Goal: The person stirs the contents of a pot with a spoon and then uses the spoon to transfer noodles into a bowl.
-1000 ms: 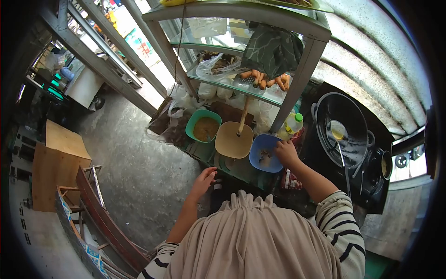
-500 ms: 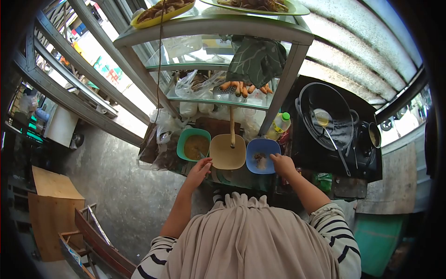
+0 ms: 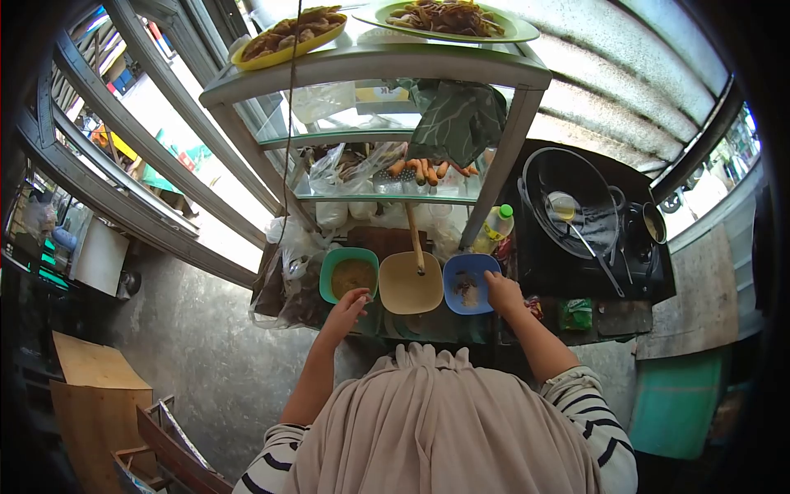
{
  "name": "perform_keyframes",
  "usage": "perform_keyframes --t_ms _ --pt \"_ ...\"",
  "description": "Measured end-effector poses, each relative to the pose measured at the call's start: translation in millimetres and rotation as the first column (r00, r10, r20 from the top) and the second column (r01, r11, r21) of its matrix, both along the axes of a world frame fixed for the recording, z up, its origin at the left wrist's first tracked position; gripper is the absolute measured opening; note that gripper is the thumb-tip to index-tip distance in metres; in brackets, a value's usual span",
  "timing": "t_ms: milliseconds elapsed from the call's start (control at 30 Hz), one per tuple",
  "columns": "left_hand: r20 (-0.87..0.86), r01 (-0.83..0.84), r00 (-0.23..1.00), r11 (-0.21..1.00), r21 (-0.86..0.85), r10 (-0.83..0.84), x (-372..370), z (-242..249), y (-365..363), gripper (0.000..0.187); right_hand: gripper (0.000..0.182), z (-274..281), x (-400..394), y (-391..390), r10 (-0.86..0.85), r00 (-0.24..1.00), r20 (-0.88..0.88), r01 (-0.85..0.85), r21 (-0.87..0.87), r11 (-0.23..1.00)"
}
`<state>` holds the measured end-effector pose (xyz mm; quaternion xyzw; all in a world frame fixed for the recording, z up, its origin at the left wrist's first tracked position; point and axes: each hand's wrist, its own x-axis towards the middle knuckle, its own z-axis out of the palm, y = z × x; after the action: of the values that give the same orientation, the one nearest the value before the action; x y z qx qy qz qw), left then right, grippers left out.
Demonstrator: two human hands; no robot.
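Observation:
My right hand (image 3: pixel 504 295) rests on the near rim of a blue bowl (image 3: pixel 471 281) that holds some brownish food. My left hand (image 3: pixel 347 309) reaches the near edge of a teal bowl (image 3: pixel 348 274) filled with brown paste; its fingers are loosely curled and whether it grips the rim cannot be told. Between the two bowls sits a tan bowl (image 3: pixel 409 284) with a wooden spoon handle (image 3: pixel 416 237) leaning out of it. All three bowls stand in a row on the counter in front of me.
A glass shelf rack (image 3: pixel 374 66) rises behind the bowls, with plates of fried food (image 3: pixel 444 18) on top and carrots (image 3: pixel 428 170) lower down. A dark wok (image 3: pixel 576 202) with a ladle stands on a stove to the right, beside an oil bottle (image 3: pixel 496 222). Grey floor lies left.
My left hand rose from waist level to the teal bowl's edge. My right hand stayed at the blue bowl. The view tilted up, showing the rack's top plates.

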<state>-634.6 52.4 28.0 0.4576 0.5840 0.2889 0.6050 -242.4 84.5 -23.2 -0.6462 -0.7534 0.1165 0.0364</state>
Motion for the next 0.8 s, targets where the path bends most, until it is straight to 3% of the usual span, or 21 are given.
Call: perform_keyframes --t_ms 267,467,533,800 --pt "-0.012 -0.032 0.999 0.999 0.007 0.032 -9 -2 -7 0.036 0.023 -1 6 -1 0.058 0.997 0.047 -0.052 -0.132 0.990" --pt "-0.008 -0.104 0.995 0.994 -0.031 0.104 -2 -7 -21 0.037 0.026 -9 19 8 -0.092 0.996 -0.015 0.091 -0.053 0.994" --pt "0.004 -0.114 0.993 0.993 -0.031 0.115 1 -9 -23 0.037 0.024 -2 16 4 -0.055 0.998 0.020 0.058 -0.174 0.983" --pt "-0.006 -0.134 0.991 0.990 -0.032 0.134 30 -5 -30 0.037 0.023 1 17 10 -0.053 0.998 0.028 0.059 -0.251 0.966"
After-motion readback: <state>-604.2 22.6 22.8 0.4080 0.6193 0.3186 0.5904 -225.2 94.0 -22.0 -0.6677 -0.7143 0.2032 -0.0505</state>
